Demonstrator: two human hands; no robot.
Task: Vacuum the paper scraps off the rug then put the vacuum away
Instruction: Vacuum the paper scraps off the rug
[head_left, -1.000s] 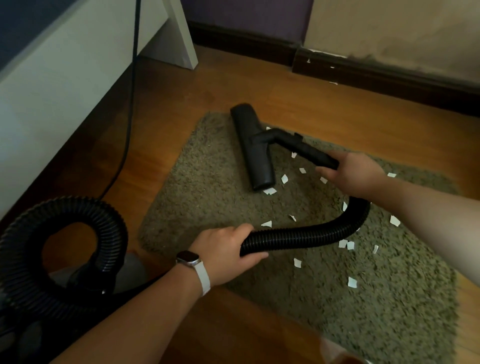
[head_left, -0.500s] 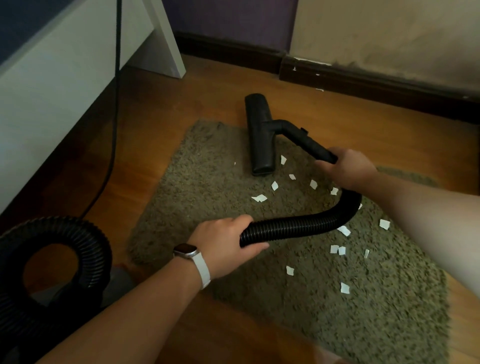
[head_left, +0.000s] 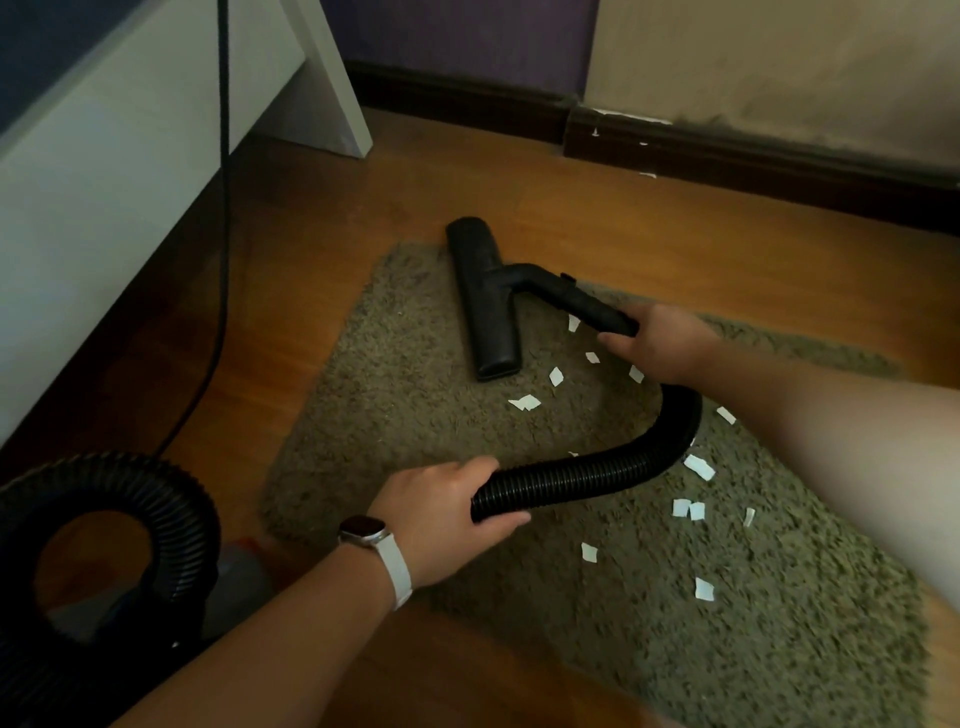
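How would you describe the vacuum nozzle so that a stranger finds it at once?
Find the olive shaggy rug on the wooden floor. At its far edge lies the nozzle, on the tube that the right hand grips. It is a smooth, flat black bar, unlike the ribbed hose.

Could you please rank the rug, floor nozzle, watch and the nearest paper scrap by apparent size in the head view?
1. rug
2. floor nozzle
3. watch, favoured by nearness
4. paper scrap
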